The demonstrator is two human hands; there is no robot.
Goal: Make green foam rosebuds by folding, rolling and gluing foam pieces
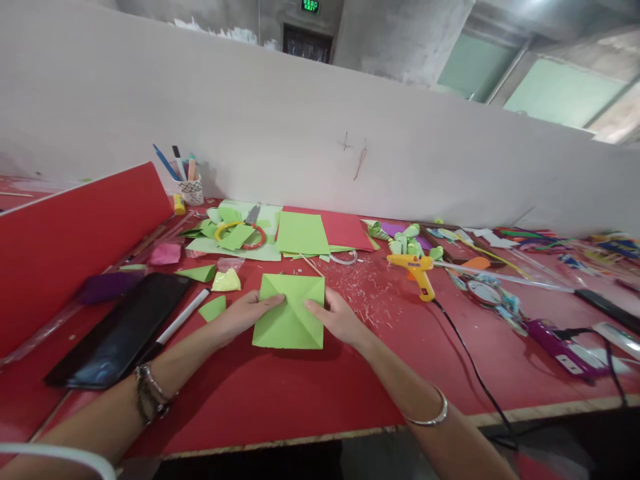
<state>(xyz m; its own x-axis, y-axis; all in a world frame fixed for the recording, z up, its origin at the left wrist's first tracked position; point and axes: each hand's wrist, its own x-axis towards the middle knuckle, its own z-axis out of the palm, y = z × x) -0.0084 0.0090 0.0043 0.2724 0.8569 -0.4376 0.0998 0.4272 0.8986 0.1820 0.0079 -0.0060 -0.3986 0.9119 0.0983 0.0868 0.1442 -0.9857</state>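
A square sheet of light green paper (290,327) with diagonal creases is held up above the red table. My left hand (250,311) pinches its left edge, the thumb lying on the front face. On the opposite edge my right hand (343,319) grips the paper the same way, fingers hidden behind it. Left of the sheet lie a small green paper scrap (213,309) and a bag of pale yellow clay (227,281). Behind it rests a stack of green paper (301,233) over red sheets (347,230).
A yellow glue gun (414,270) with a black cord lies to the right, near a purple power strip (560,347). At left are a black tablet (123,330), a white marker (183,317) and a pen cup (191,191). Scissors (240,235) lie among green scraps.
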